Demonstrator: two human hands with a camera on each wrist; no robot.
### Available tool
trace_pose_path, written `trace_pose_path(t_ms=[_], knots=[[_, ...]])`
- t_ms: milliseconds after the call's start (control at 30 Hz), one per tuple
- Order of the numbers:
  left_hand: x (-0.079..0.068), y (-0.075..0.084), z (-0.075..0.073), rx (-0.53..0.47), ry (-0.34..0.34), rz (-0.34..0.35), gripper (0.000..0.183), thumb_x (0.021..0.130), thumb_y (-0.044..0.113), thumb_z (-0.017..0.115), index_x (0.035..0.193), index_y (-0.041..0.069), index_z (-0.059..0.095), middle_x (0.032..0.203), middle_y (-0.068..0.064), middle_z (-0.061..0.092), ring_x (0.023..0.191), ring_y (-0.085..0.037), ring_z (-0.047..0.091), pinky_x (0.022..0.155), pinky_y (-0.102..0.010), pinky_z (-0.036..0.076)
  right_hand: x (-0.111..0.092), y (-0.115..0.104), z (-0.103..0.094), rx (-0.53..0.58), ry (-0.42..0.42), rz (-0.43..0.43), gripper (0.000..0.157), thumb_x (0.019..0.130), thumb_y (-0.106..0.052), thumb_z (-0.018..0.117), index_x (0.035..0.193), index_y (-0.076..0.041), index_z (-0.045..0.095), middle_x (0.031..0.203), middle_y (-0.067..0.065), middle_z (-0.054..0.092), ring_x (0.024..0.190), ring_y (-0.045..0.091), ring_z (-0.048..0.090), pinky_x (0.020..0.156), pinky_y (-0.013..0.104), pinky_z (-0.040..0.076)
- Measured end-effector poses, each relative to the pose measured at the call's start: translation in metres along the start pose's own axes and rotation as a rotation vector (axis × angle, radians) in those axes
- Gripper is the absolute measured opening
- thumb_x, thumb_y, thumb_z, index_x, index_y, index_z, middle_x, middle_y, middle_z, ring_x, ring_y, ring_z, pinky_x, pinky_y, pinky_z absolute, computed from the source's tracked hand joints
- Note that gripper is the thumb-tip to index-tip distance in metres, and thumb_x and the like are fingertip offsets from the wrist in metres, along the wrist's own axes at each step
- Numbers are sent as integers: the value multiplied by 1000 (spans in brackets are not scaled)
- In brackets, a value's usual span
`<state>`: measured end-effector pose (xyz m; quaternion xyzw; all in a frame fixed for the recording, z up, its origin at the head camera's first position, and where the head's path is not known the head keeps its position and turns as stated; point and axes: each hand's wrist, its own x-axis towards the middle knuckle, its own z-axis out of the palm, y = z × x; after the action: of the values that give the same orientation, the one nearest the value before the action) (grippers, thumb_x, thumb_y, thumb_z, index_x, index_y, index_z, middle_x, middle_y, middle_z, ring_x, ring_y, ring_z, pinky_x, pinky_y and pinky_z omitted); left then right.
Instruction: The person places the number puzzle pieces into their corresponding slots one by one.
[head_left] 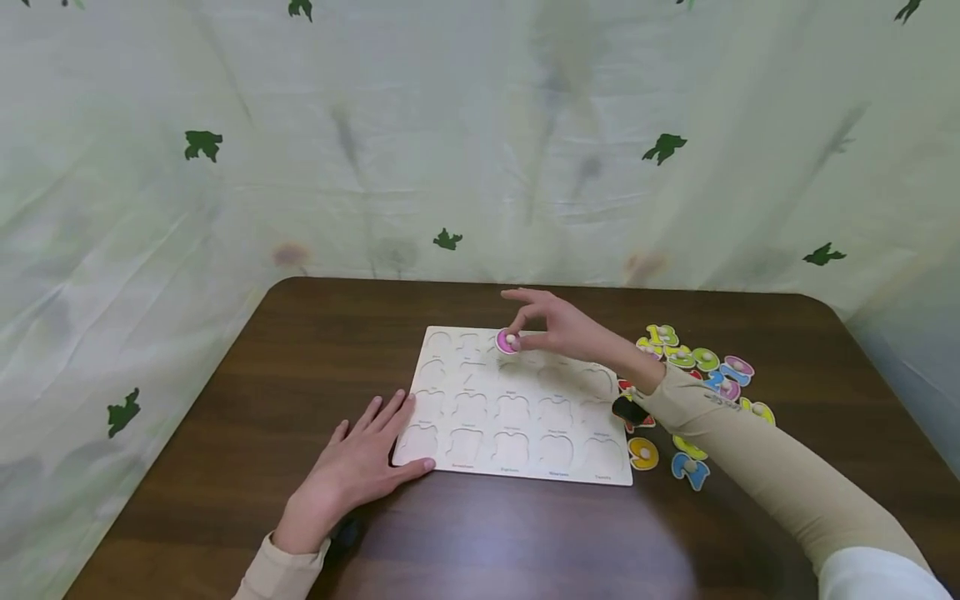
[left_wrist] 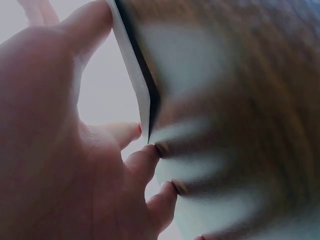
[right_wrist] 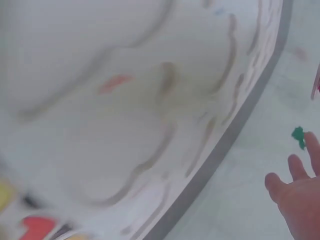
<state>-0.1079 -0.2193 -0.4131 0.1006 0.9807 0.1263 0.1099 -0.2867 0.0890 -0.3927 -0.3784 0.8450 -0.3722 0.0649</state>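
Observation:
A white puzzle board [head_left: 480, 379] with shallow number-shaped recesses lies on the table. Over its top row, my right hand [head_left: 558, 327] pinches a pink knobbed puzzle piece [head_left: 504, 343] between thumb and forefinger, the other fingers extended. In the right wrist view, part of the right hand [right_wrist: 302, 200] shows at the lower right, beside the board [right_wrist: 125, 125]. My left hand [head_left: 356, 462] lies spread at the board's lower left corner, thumb on the bottom edge and fingertips along the left side. The left wrist view shows this hand [left_wrist: 85, 145] against the board's edge [left_wrist: 132, 65].
Several colourful number pieces lie right of the board, among them an orange one [head_left: 642, 454], a blue one [head_left: 690, 472] and a lime one [head_left: 705, 359]. The right forearm partly covers the pile. Behind the brown table [head_left: 225, 400] hangs a pale curtain [head_left: 450, 150] with green leaf shapes.

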Motion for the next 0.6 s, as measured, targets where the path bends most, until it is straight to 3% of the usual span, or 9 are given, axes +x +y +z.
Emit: trace_pose_path(t_ms=[600], knots=[[0,1,0,-10,-11,-22,93,86,70,56,158,20,24,163,-3,18,147,-36,17,107,-71,16,73,-5,34,46,-59,40,4,86,-16,78,86,-15,74,153,9,40,143,25,31,113,43,29]])
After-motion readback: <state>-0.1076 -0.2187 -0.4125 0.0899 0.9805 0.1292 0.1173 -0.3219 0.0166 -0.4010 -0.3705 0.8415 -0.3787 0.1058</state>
